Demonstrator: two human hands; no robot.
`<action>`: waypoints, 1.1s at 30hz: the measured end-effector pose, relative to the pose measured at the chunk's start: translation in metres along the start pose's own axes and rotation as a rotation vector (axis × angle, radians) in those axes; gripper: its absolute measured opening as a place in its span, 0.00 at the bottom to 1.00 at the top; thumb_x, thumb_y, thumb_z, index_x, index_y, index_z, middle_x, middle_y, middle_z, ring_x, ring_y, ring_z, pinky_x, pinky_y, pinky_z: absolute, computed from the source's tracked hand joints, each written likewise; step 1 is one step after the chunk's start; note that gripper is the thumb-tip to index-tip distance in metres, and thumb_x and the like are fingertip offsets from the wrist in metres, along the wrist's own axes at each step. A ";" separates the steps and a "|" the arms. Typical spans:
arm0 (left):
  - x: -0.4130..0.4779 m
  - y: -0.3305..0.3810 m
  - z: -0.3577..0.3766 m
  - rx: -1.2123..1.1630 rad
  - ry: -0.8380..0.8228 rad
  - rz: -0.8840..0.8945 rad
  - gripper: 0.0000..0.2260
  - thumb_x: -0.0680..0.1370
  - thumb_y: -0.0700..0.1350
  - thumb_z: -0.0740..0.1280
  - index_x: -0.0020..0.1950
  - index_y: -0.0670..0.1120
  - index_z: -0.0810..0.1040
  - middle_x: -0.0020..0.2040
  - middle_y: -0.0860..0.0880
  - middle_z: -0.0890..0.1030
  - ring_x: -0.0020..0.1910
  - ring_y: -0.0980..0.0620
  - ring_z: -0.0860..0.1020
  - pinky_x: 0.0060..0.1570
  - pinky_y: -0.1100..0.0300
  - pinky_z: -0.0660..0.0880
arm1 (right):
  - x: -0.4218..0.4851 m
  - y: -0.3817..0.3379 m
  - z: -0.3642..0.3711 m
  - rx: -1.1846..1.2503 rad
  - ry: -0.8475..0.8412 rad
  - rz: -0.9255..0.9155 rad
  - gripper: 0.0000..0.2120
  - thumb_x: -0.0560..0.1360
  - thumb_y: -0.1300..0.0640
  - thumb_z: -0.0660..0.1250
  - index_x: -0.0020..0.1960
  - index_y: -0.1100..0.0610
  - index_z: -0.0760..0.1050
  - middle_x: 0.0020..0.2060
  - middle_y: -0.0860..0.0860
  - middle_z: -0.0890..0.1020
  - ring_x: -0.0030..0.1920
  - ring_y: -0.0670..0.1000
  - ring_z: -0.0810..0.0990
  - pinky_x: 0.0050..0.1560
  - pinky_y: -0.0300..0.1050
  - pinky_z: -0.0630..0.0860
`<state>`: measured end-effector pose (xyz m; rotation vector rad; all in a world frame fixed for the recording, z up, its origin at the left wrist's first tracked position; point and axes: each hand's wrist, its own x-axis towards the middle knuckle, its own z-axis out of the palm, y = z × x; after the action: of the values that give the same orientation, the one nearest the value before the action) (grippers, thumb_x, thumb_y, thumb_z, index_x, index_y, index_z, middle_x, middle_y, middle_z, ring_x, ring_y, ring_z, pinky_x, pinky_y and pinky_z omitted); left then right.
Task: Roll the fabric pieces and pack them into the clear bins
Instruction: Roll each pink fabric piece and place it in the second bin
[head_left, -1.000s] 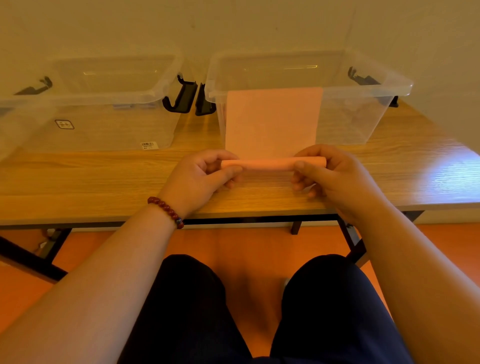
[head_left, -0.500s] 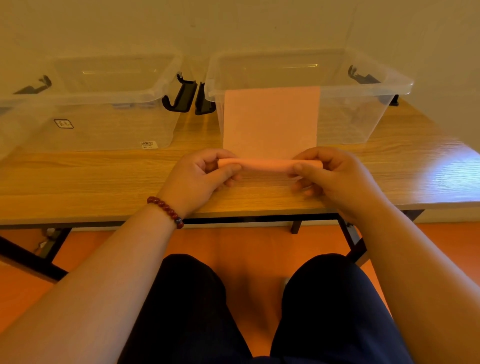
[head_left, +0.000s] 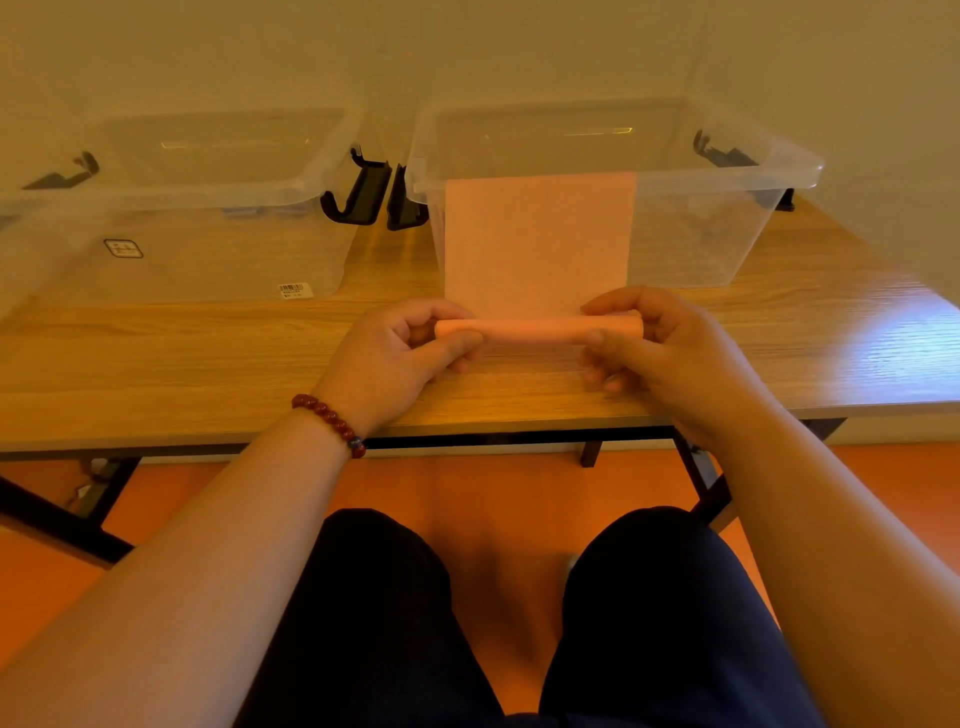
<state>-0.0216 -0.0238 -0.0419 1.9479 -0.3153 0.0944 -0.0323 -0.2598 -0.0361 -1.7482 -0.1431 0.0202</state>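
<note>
Nearest us, dark knees (head_left: 395, 597) below the table (head_left: 156, 364), and a red bracelet (head_left: 332, 422) on the left wrist. Over the table's near part we note both hands gripping the fabric's roll (head_left: 535, 331): left hand (head_left: 395, 358) curled round its left end, right hand (head_left: 670, 353) round its right end, thumbs on the near side and fingers over the far side. Beyond the grip the unrolled fabric (head_left: 537, 244) runs flat away from the hands and covers the right bin's (head_left: 727, 171) front wall up to the rim; the left bin (head_left: 208, 182) sits far-left of the grip, with black latches (head_left: 363, 192) between the bins.
</note>
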 end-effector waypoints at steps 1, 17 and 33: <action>0.000 0.000 0.000 -0.006 -0.004 0.001 0.06 0.77 0.44 0.67 0.47 0.56 0.78 0.37 0.59 0.83 0.36 0.63 0.80 0.36 0.72 0.73 | 0.000 0.000 0.000 0.007 -0.008 0.008 0.11 0.73 0.60 0.71 0.54 0.50 0.78 0.40 0.54 0.85 0.39 0.51 0.84 0.39 0.39 0.80; 0.000 0.001 0.000 -0.007 -0.016 0.009 0.05 0.77 0.44 0.66 0.47 0.55 0.77 0.34 0.62 0.82 0.35 0.65 0.79 0.36 0.73 0.73 | -0.001 0.001 0.001 -0.072 0.003 -0.011 0.13 0.72 0.60 0.73 0.53 0.47 0.77 0.41 0.49 0.85 0.39 0.51 0.84 0.41 0.42 0.81; 0.000 0.000 0.000 0.009 -0.030 0.016 0.05 0.76 0.45 0.68 0.48 0.56 0.78 0.36 0.60 0.82 0.37 0.65 0.79 0.36 0.73 0.73 | 0.000 0.002 0.002 -0.060 0.006 -0.013 0.10 0.73 0.61 0.72 0.51 0.50 0.78 0.37 0.52 0.83 0.38 0.52 0.83 0.39 0.41 0.80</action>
<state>-0.0221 -0.0238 -0.0417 1.9571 -0.3508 0.0775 -0.0321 -0.2584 -0.0382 -1.8075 -0.1520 0.0019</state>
